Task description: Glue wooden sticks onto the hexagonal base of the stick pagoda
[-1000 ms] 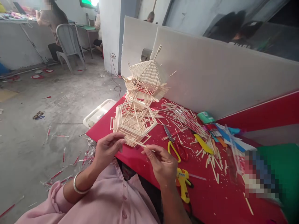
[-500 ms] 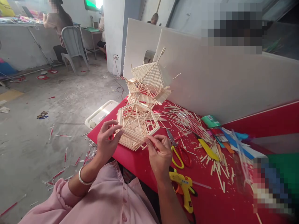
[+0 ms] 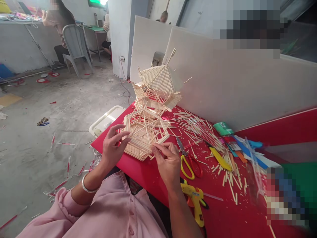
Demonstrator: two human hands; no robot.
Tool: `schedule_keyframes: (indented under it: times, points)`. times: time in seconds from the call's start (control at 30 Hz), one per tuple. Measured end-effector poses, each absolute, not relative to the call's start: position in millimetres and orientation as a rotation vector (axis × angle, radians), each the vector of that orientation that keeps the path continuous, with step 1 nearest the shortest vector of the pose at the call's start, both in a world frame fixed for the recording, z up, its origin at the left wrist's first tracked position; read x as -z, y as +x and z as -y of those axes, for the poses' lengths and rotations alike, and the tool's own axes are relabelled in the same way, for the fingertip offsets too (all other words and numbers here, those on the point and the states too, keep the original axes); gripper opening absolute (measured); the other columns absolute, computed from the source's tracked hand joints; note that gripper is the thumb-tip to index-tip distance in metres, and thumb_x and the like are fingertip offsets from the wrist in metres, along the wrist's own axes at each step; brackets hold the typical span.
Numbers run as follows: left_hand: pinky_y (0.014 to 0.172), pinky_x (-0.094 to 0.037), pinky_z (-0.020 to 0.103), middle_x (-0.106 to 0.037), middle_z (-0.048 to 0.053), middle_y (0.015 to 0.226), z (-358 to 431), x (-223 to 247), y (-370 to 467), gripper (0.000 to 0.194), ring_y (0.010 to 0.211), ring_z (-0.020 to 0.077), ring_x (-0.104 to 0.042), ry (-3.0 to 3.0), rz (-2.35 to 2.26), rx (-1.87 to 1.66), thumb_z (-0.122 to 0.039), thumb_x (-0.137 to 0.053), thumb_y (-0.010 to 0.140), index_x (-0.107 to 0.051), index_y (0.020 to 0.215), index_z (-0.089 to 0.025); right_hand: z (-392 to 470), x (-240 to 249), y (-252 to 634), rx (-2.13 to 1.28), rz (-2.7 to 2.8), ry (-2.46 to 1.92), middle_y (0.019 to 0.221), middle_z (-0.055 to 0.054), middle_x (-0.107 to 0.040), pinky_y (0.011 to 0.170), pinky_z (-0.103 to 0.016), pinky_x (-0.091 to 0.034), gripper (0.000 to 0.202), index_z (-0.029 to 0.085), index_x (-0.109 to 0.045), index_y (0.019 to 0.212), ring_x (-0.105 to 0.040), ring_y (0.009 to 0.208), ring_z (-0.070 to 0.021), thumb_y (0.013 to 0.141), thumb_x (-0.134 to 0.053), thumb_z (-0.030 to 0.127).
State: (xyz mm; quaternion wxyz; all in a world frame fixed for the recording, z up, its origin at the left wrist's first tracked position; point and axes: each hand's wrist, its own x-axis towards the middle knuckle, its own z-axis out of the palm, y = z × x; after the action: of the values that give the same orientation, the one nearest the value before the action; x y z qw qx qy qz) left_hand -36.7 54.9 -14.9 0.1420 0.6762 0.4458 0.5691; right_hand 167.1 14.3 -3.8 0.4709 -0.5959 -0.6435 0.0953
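A six-sided frame of thin wooden sticks (image 3: 138, 151) lies on the red tabletop in front of me. My left hand (image 3: 114, 142) is at its left side, thumb and fingers apart, the fingertips close to the frame's edge; whether they touch it I cannot tell. At the near right corner, the thumb and forefinger of my right hand (image 3: 167, 160) pinch the end of a wooden stick along the near edge. Behind the frame stands a tiered stick model with a pointed roof (image 3: 159, 77).
Loose sticks (image 3: 198, 127) are strewn on the red table (image 3: 148, 175). Right of my right hand lie scissors (image 3: 187, 167), a yellow glue gun (image 3: 195, 200) and a yellow-handled cutter (image 3: 221, 159). White boards (image 3: 223, 76) stand behind. A person sits near a grey chair (image 3: 75, 43).
My right hand has shifted very slightly left along the near edge, still pinching. The left hand stays in nearly the same place; the view has moved a little.
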Motion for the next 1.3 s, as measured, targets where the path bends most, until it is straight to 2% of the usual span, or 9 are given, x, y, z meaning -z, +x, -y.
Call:
schedule_keyframes:
  times: [0.27, 0.37, 0.53, 0.67, 0.77, 0.9, 1.0, 1.13, 1.3]
  points:
    - [0.049, -0.042, 0.020, -0.063, 0.004, 0.105, -49, 11, -36, 0.011, 0.058, 0.0037, -0.047, 1.936, -1.287, -1.700, -0.015, -0.068, 0.086, -0.071, 0.095, -0.021, -13, 1, 169, -0.335, 1.545, -1.442, 0.080, -0.002, -0.062, 0.068, -0.031, -0.046, 0.022, 0.024, -0.076, 0.090, -0.054, 0.073, -0.0153, 0.088, -0.066, 0.044]
    - [0.050, -0.043, 0.020, -0.065, 0.002, 0.092, -46, 8, -36, 0.011, 0.059, 0.0052, -0.051, 1.971, -1.237, -1.669, -0.018, -0.068, 0.087, -0.071, 0.098, -0.021, -11, -1, 169, -0.352, 1.549, -1.413, 0.079, -0.001, -0.062, 0.065, -0.029, -0.045, 0.020, 0.024, -0.076, 0.090, -0.052, 0.070, -0.0138, 0.088, -0.067, 0.042]
    - [0.056, -0.048, 0.021, -0.068, 0.000, 0.074, -39, 0, -35, 0.007, 0.064, 0.0096, -0.061, 1.971, -1.169, -1.552, -0.021, -0.066, 0.089, -0.070, 0.084, -0.020, -6, -4, 167, -0.384, 1.541, -1.397, 0.078, 0.001, -0.060, 0.063, -0.028, -0.046, 0.020, 0.025, -0.075, 0.093, -0.049, 0.063, -0.0118, 0.089, -0.065, 0.042]
    - [0.055, -0.047, 0.022, -0.069, 0.002, 0.073, -27, -1, -37, 0.009, 0.064, 0.0112, -0.061, 1.921, -1.115, -1.505, -0.024, -0.066, 0.089, -0.070, 0.081, -0.019, 8, -4, 171, -0.422, 1.512, -1.433, 0.082, -0.001, -0.063, 0.066, -0.027, -0.047, 0.019, 0.024, -0.073, 0.096, -0.054, 0.070, -0.0133, 0.092, -0.061, 0.039]
    - [0.052, -0.044, 0.021, -0.067, 0.003, 0.069, -15, 1, -34, 0.013, 0.058, 0.0102, -0.058, 1.985, -0.983, -1.288, -0.024, -0.065, 0.089, -0.070, 0.079, -0.018, 24, -5, 180, -0.559, 1.517, -1.431, 0.083, -0.002, -0.065, 0.067, -0.026, -0.048, 0.020, 0.023, -0.071, 0.091, -0.059, 0.074, -0.0141, 0.093, -0.058, 0.038]
    - [0.053, -0.043, 0.019, -0.065, 0.002, 0.067, 4, 13, -13, 0.018, 0.056, 0.0092, -0.057, 2.058, -0.834, -0.910, -0.024, -0.058, 0.092, -0.071, 0.082, -0.018, 45, -6, 204, -0.671, 1.658, -1.480, 0.078, -0.001, -0.066, 0.069, -0.025, -0.048, 0.024, 0.022, -0.068, 0.081, -0.061, 0.076, -0.0145, 0.094, -0.057, 0.040]
    - [0.054, -0.044, 0.019, -0.066, 0.002, 0.067, 14, 25, 7, 0.021, 0.057, 0.0104, -0.058, 2.070, -0.809, -0.739, -0.029, -0.056, 0.094, -0.073, 0.088, -0.018, 48, -5, 239, -0.670, 1.720, -1.605, 0.080, -0.002, -0.068, 0.073, -0.027, -0.049, 0.029, 0.022, -0.069, 0.081, -0.063, 0.078, -0.0157, 0.092, -0.057, 0.045]
    - [0.060, -0.049, 0.020, -0.073, 0.006, 0.080, 14, 36, 30, 0.023, 0.064, 0.0129, -0.063, 2.054, -0.862, -0.811, -0.034, -0.061, 0.090, -0.073, 0.102, -0.019, 22, 4, 310, -0.619, 1.614, -1.974, 0.088, -0.004, -0.073, 0.072, -0.028, -0.051, 0.041, 0.019, -0.070, 0.095, -0.066, 0.081, -0.0181, 0.092, -0.049, 0.054]
    - [0.059, -0.050, 0.022, -0.071, 0.005, 0.085, 4, 34, 65, 0.030, 0.063, 0.0116, -0.062, 1.870, -0.907, -0.898, -0.034, -0.062, 0.089, -0.068, 0.113, -0.018, -34, 22, 388, -0.540, 1.614, -2.226, 0.072, -0.005, -0.069, 0.066, -0.028, -0.049, 0.046, 0.012, -0.068, 0.078, -0.064, 0.072, -0.0182, 0.094, -0.046, 0.050]
